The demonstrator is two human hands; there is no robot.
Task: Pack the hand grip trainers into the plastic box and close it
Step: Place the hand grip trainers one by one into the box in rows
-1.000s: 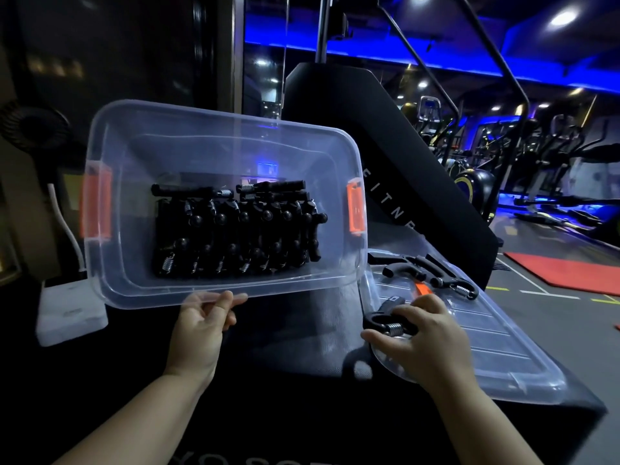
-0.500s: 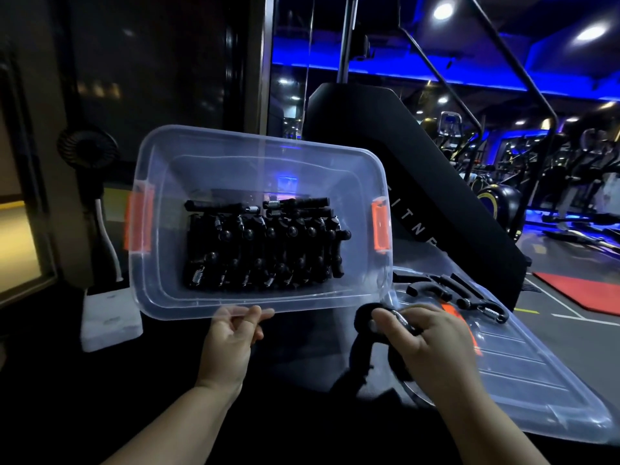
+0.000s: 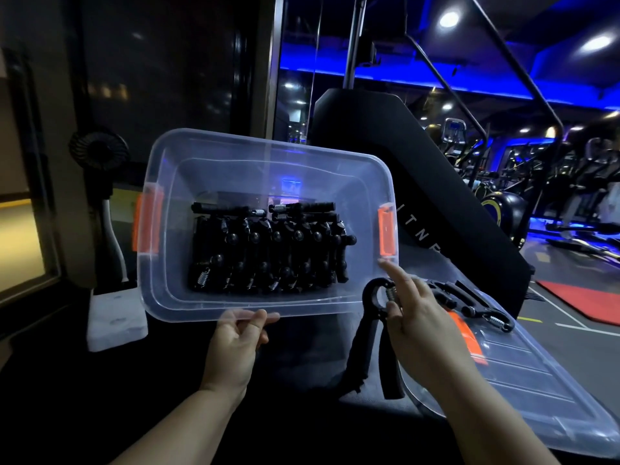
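A clear plastic box (image 3: 174, 297) with orange side latches is tilted toward me, and my left hand (image 3: 236, 347) grips its near rim. Several black hand grip trainers (image 3: 268, 250) lie packed in rows inside it. My right hand (image 3: 419, 320) holds one black grip trainer (image 3: 372, 333) by its spring end, handles hanging down, just below the box's right corner; the index finger points up toward the box. More trainers (image 3: 469, 302) lie on the clear lid (image 3: 536, 380), which rests flat to the right.
A black padded surface (image 3: 302, 364) lies under the box and lid. A white block (image 3: 115, 318) with a small black fan (image 3: 99, 152) stands at the left. A large black gym machine (image 3: 419, 169) rises behind the box. Gym floor with a red mat (image 3: 583, 300) lies to the right.
My right hand picked a grip trainer off the lid and lifted it leftward to the box's right corner. The left hand keeps holding the tilted box.
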